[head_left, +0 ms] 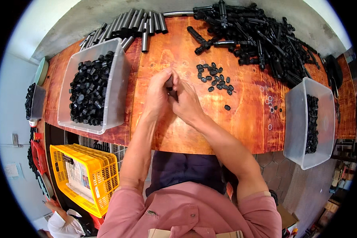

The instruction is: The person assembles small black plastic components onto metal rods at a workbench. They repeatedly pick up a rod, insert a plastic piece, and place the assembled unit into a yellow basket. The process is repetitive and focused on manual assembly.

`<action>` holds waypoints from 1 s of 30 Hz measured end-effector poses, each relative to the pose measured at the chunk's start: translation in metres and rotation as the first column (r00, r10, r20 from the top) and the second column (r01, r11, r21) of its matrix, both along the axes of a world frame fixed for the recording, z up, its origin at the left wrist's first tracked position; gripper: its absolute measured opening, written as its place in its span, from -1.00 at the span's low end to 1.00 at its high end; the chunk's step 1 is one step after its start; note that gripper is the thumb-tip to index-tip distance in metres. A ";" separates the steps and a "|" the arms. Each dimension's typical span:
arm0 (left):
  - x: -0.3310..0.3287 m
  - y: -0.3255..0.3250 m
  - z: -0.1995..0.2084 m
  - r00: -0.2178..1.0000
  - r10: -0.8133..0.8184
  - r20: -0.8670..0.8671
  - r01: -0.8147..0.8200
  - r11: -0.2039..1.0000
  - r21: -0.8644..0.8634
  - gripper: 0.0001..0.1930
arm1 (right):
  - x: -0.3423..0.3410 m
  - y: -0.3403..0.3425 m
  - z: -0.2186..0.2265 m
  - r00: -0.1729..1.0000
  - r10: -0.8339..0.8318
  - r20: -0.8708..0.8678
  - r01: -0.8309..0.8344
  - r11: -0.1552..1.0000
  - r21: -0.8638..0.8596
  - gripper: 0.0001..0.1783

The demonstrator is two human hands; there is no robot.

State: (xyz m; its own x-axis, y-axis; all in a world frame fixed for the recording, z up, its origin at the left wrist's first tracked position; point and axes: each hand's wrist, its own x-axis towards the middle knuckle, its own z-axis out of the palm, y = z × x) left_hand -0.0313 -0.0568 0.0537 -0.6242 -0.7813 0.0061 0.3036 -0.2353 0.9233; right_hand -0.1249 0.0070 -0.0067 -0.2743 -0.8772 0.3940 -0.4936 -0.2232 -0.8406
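My left hand [157,94] and my right hand [185,104] are pressed together above the middle of the wooden table. Both are closed around a small dark part [169,83], of which only a sliver shows between the fingers; its kind is hidden. Just to the right of my hands lies a loose scatter of small black oval plugs [220,79]. One single plug [227,107] sits apart from them, nearer to me. Several thin clear rings [270,99] lie farther right on the wood.
A clear bin [123,85] of black caps stands left, and another clear bin [295,127] with black parts at the right edge. Metal tubes [137,20] and a heap of black tubular fittings [258,37] line the back. A yellow crate [103,170] is below left, near another person [65,222].
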 end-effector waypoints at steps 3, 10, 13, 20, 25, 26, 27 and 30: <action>-0.009 -0.016 -0.004 0.995 0.016 -0.100 0.001 0.987 0.164 -0.57 | -0.004 -0.003 0.000 0.999 -0.038 -0.017 0.039 0.996 0.078 -0.72; -0.010 -0.051 -0.021 0.938 0.239 -0.252 -0.125 0.909 0.397 -0.60 | -0.010 0.003 0.008 0.806 0.079 0.586 -0.223 0.959 0.177 -0.53; -0.009 -0.058 -0.034 0.901 0.211 -0.380 -0.010 0.884 0.467 -0.61 | -0.010 0.004 0.014 0.685 0.103 0.721 -0.279 0.951 0.130 -0.57; -0.012 -0.050 -0.054 0.840 0.178 -0.513 0.115 0.865 0.489 -0.50 | -0.002 0.007 0.007 0.905 0.107 0.412 -0.190 0.968 0.165 -0.56; -0.017 -0.048 -0.073 0.848 0.164 -0.505 0.159 0.829 0.536 -0.57 | -0.004 0.004 -0.004 0.911 0.082 0.404 -0.157 0.975 0.157 -0.59; -0.016 -0.053 -0.080 0.804 0.147 -0.576 0.237 0.810 0.536 -0.60 | -0.004 0.004 -0.007 0.897 0.096 0.432 -0.176 0.973 0.150 -0.61; -0.015 -0.057 -0.081 0.792 0.148 -0.592 0.250 0.805 0.537 -0.60 | -0.001 0.006 -0.002 0.845 0.097 0.526 -0.180 0.978 0.109 -0.65; -0.014 -0.061 -0.069 0.824 0.221 -0.522 0.143 0.809 0.570 -0.59 | -0.003 0.010 0.014 0.986 0.017 0.165 -0.028 0.997 0.065 -0.78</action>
